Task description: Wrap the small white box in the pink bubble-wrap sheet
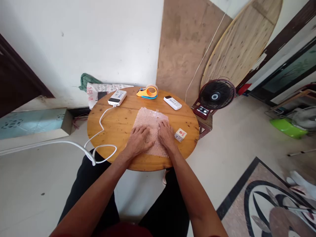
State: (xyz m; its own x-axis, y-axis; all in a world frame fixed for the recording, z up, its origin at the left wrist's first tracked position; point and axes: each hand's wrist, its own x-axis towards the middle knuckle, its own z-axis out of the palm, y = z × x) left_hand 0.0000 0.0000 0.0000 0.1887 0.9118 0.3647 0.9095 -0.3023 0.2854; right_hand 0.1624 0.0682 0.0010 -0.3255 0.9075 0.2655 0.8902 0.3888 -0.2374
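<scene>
A sheet of pink bubble wrap (pixel 151 121) lies flat on the round wooden table (pixel 116 126). My left hand (pixel 139 139) rests palm down on its near left part, fingers stretched out. My right hand (pixel 166 133) lies flat on its near right part, fingers also spread. Neither hand holds anything. A small white box with a red label (pixel 180 134) sits just right of my right hand.
At the table's far side are a white power bank (pixel 118 97) with a white cable (pixel 101 126), an orange tape dispenser (pixel 148 92) and a white remote (pixel 172 102). A black fan (pixel 216 94) stands to the right. Boards lean on the wall.
</scene>
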